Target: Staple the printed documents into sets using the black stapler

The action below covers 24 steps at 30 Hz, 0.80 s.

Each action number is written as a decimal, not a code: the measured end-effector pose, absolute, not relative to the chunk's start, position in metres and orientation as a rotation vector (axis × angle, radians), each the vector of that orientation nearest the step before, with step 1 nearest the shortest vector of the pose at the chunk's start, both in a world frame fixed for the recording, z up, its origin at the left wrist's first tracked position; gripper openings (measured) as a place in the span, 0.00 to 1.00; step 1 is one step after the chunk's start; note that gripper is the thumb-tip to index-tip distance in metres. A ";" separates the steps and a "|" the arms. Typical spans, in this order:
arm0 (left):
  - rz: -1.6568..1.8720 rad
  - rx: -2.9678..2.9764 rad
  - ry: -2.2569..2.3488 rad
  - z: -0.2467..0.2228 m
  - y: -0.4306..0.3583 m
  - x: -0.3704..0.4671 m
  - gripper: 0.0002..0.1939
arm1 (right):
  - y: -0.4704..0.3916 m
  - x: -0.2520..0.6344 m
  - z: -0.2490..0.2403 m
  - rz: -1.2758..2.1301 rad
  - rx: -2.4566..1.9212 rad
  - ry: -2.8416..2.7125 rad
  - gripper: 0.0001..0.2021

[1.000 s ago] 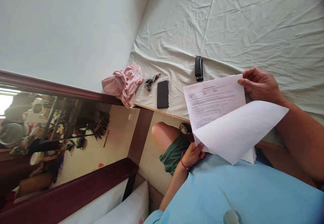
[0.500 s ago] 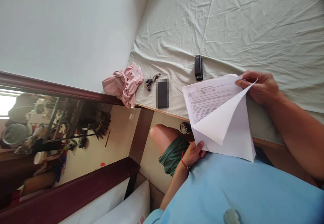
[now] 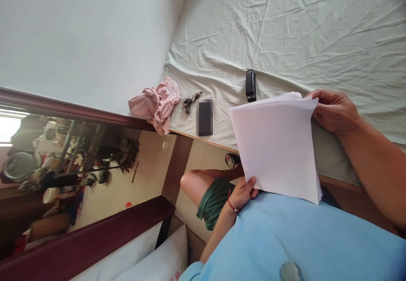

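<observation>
A stack of paper sheets (image 3: 274,145) rests partly over the bed's edge and near my lap, its top side blank white. My left hand (image 3: 243,193) is closed on the stack's lower left corner, thumb on top. At the upper right corner my right hand (image 3: 333,108) pinches the sheets; its fingertips are partly hidden by the paper. Just beyond the stack's upper edge lies a black stapler (image 3: 250,85) on the cloth.
A pale green sheet (image 3: 301,35) covers the wide surface. Left of the stapler lie a blurred-out dark rectangular object (image 3: 204,118), keys (image 3: 189,103) and a crumpled pink cloth (image 3: 158,103). A mirror (image 3: 104,179) with a dark red frame stands at left, beside a white wall (image 3: 95,35).
The lifted top sheet, which was folded back over printed text, now lies flat with its blank side showing. My left hand has stayed at the lower corner.
</observation>
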State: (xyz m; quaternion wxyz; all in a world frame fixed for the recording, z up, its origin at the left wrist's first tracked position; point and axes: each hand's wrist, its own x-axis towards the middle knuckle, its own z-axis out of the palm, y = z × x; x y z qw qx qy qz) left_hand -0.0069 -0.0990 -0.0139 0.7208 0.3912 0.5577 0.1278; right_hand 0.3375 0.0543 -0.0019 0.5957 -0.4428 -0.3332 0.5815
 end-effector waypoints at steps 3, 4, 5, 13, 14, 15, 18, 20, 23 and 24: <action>0.265 0.863 1.239 -0.014 -0.098 -0.007 0.42 | 0.055 0.337 -0.003 1.354 -1.042 -0.791 0.23; 0.263 0.863 1.236 -0.014 -0.097 -0.007 0.42 | 0.056 0.337 -0.003 1.337 -1.052 -0.793 0.23; 0.261 0.861 1.230 -0.014 -0.097 -0.007 0.42 | 0.056 0.336 -0.003 1.312 -1.067 -0.794 0.23; 0.251 0.829 1.203 -0.020 -0.094 -0.007 0.41 | 0.058 0.332 -0.004 1.255 -1.083 -0.808 0.19; 0.251 0.831 1.199 -0.021 -0.094 -0.007 0.41 | 0.057 0.332 -0.004 1.249 -1.083 -0.815 0.19; 0.254 0.833 1.195 -0.021 -0.094 -0.008 0.41 | 0.057 0.332 -0.004 1.239 -1.084 -0.824 0.19; 0.267 0.834 1.183 -0.022 -0.095 -0.008 0.41 | 0.057 0.333 -0.005 1.216 -1.084 -0.843 0.18; 0.275 0.821 1.188 -0.022 -0.096 -0.007 0.41 | 0.057 0.334 -0.006 1.219 -1.090 -0.848 0.20; 0.276 0.801 1.199 -0.022 -0.096 -0.007 0.41 | 0.055 0.334 -0.007 1.215 -1.097 -0.862 0.23; 0.278 0.794 1.200 -0.022 -0.096 -0.007 0.41 | 0.055 0.334 -0.007 1.211 -1.091 -0.875 0.24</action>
